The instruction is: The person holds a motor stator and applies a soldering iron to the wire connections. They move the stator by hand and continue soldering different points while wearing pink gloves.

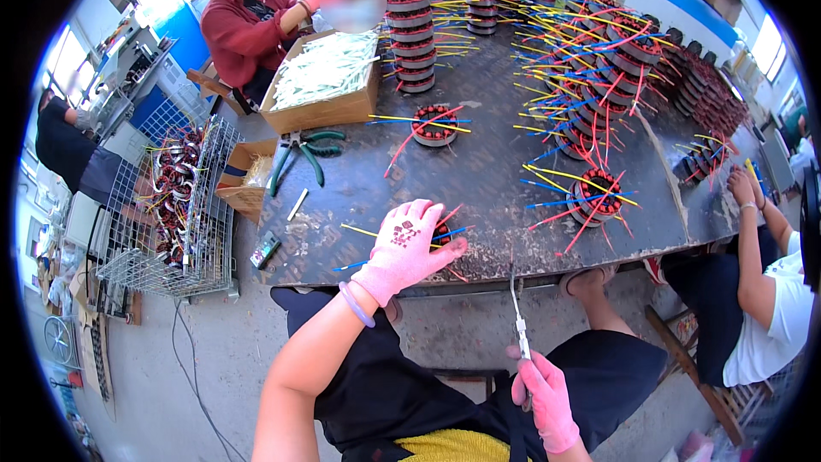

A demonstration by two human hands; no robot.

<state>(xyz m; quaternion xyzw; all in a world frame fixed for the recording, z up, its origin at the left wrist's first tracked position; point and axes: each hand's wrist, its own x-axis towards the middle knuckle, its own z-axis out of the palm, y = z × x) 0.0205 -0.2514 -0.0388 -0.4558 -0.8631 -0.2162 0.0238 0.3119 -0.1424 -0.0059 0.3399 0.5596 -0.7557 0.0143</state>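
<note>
My left hand (406,252), in a pink glove, lies over a wound motor stator (442,234) near the table's front edge. Its thumb and fingers curve around the stator and hide most of it; yellow, blue and red wires stick out. My right hand (547,398), also gloved in pink, is closed around a slim tool with a white body (521,325) and a thin bent grey tip. The tool points up toward the table edge, apart from the stator. Farther off lie one stator (434,126) with crossed wires and, to the right, another stator (596,197).
Tall stacks of wired stators (410,30) stand at the back of the dark table (342,205). Left of them are a carton of pale strips (321,81), green-handled pliers (302,154) and a wire basket (171,205). Co-workers sit across (248,34) and at the right (770,291).
</note>
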